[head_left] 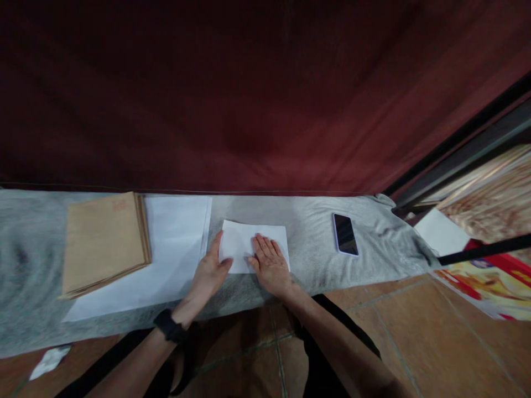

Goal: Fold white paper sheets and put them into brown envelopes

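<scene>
A folded sheet of white paper (238, 240) lies on the grey cloth in front of me. My right hand (271, 262) rests flat on its right half, fingers stretched out. At the paper's left edge is my left hand (211, 271), with thumb and forefinger spread around the lower left corner; its other fingers are mostly hidden. Left of this hand, larger white sheets (178, 221) lie flat, partly under a stack of brown paper envelopes (103, 237).
A phone (345, 235) lies to the right on the grey cloth (307, 213). Dark red fabric (265, 110) hangs behind. At right are a dark metal frame (456, 157) and a red and yellow printed box (493, 282). A white scrap (50, 360) lies on the tiled floor.
</scene>
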A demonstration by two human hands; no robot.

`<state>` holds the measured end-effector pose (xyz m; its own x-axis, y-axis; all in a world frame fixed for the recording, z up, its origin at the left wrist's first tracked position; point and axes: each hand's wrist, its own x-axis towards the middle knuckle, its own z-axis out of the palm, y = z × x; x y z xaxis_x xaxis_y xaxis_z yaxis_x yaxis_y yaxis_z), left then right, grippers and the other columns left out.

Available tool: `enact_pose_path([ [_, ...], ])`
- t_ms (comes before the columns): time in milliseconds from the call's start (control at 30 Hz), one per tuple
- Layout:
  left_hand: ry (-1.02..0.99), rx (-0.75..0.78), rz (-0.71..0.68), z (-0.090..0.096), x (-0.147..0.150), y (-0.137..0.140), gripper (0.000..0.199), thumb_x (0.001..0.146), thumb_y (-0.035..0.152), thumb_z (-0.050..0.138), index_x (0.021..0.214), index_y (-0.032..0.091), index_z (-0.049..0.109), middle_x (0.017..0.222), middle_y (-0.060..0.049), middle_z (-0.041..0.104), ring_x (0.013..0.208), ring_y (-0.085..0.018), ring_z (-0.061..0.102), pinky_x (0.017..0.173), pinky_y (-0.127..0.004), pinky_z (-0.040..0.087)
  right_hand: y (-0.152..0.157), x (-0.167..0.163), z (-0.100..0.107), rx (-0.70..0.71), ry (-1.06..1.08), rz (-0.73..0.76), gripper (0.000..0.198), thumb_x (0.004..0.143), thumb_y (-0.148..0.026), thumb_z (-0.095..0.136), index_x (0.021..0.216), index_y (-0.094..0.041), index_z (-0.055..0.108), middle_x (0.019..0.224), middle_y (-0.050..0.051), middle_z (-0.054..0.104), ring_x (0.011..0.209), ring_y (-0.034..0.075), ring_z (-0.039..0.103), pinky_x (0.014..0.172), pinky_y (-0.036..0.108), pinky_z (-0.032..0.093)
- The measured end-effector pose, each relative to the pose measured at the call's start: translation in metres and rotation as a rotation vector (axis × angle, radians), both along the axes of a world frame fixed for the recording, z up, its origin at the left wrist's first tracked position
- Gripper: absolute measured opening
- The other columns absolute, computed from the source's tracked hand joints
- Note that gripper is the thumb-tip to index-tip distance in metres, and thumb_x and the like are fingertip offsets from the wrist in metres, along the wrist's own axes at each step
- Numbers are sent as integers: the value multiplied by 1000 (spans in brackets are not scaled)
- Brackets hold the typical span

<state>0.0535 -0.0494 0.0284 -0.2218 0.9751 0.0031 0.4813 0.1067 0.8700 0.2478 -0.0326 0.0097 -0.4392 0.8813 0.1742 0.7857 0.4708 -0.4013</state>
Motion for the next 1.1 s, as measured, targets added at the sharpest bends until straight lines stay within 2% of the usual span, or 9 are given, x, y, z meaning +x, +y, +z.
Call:
enact_pose_path([
  [233, -335, -215, 91, 10, 0, -2, 72, 66, 21, 73, 137, 24, 61, 83, -1, 73, 53, -15, 58, 48, -25, 49, 20, 20, -3, 44, -26, -131, 56, 106, -38, 43, 157, -17, 35, 162, 12, 34, 151, 26, 32, 125, 47, 24],
  [333, -237, -265, 40, 11, -5, -4, 71, 69, 22, 71, 139, 23, 60, 68, 2, 68, 47, -16, 55, 48, -26, 47, 24, 25, -5, 43, -12, -168, 58, 105, -38, 45, 156, -15, 37, 162, 14, 34, 151, 27, 31, 124, 47, 24],
  [433, 139, -255, 26, 19, -10, -9, 57, 75, 28, 71, 131, 24, 65, 63, 1, 67, 53, -20, 61, 60, -30, 50, 25, 26, -8, 44, -13, -172, 58, 105, -40, 44, 156, -14, 37, 162, 14, 33, 152, 26, 30, 125, 45, 23],
  [533, 635, -100, 49, 29, -4, -15, 39, 89, 43, 59, 119, 21, 71, 77, -11, 72, 76, -29, 69, 76, -39, 52, 25, 26, -9, 50, -9, -173, 59, 105, -43, 42, 157, -16, 35, 163, 12, 32, 152, 26, 29, 125, 45, 22],
  [600, 781, 74, -10, 31, 8, -14, 43, 97, 44, 45, 120, 18, 69, 97, -17, 74, 96, -33, 69, 89, -45, 51, 25, 25, -8, 55, -11, -178, 59, 105, -43, 42, 158, -17, 35, 163, 12, 32, 152, 26, 30, 125, 46, 22],
  [700, 748, 269, -212, 21, 35, -4, 50, 101, 39, 36, 140, 14, 57, 137, -20, 62, 128, -33, 57, 107, -49, 43, 25, 25, -7, 52, -30, -166, 59, 105, -42, 41, 157, -14, 35, 163, 14, 33, 152, 28, 30, 124, 48, 23],
  [800, 691, 264, -332, 0, 57, 9, 55, 102, 38, 35, 149, 11, 46, 157, -16, 45, 148, -31, 37, 120, -50, 30, 25, 25, -5, 49, -50, -158, 59, 105, -38, 42, 156, -10, 36, 162, 17, 33, 152, 29, 30, 124, 48, 23],
  [933, 721, 231, -320, -20, 64, 19, 58, 102, 37, 33, 152, 8, 42, 159, -17, 41, 151, -28, 31, 125, -50, 21, 25, 25, -7, 55, -60, -161, 58, 104, -34, 43, 157, -12, 35, 162, 16, 33, 152, 27, 30, 124, 47, 25],
  [1100, 762, 195, -188, -22, 45, 25, 61, 100, 35, 33, 153, 6, 39, 159, -19, 40, 152, -28, 31, 125, -48, 22, 27, 31, -10, 78, -57, -159, 59, 105, -41, 42, 156, -13, 36, 161, 15, 36, 151, 28, 33, 123, 48, 26],
])
